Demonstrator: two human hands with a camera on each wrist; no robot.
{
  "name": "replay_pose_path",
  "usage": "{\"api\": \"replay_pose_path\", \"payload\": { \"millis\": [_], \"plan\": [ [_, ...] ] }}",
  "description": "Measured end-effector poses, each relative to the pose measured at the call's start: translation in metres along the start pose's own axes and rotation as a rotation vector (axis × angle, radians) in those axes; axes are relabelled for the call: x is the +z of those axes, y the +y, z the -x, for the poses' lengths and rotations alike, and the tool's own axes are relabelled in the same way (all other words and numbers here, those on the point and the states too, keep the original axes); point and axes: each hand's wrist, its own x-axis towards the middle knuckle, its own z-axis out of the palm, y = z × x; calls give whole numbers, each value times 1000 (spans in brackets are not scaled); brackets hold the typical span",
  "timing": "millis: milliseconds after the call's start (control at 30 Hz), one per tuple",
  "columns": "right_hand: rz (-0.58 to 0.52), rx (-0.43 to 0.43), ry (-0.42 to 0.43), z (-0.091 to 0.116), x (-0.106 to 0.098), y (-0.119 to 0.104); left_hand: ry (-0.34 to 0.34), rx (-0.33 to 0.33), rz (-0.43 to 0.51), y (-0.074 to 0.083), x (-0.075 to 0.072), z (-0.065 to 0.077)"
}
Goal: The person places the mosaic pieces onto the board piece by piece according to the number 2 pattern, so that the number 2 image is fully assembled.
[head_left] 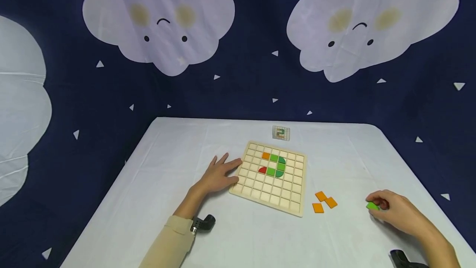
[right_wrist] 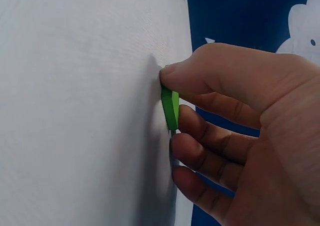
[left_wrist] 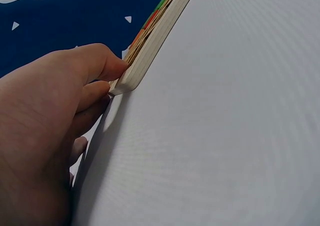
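A square wooden grid board [head_left: 245,183] lies on the table, slightly turned. On it several tiles form a hooked shape: an orange square [head_left: 265,156], green squares [head_left: 271,171], dark green rounded pieces [head_left: 279,173] and a red rounded piece [head_left: 262,170]. My left hand [head_left: 219,175], fingers spread, touches the board's left edge; the left wrist view has the thumb at its corner. Off to the right, my right hand [head_left: 399,214] pinches a light green tile [right_wrist: 171,108] between thumb and fingers, close to the tabletop. The fingers partly hide that tile.
Three loose orange square tiles [head_left: 318,208] lie between the board and my right hand. Behind the board is a small pattern card [head_left: 280,133]. The white table [head_left: 208,135] ends at a dark blue curtain [head_left: 253,90] with clouds.
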Motion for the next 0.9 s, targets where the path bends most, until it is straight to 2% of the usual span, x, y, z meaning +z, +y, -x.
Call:
{"api": "replay_pose_path", "payload": {
  "millis": [333,633,900],
  "plan": [
    [-10,33,-28,-5,1,-8,8,1,2,-1,2,0],
    [-25,18,-22,-15,8,-19,14,19,18,0,1,1],
    [-19,-3,-18,-25,11,-25,9,6,13,1,0,1]
  ]
}}
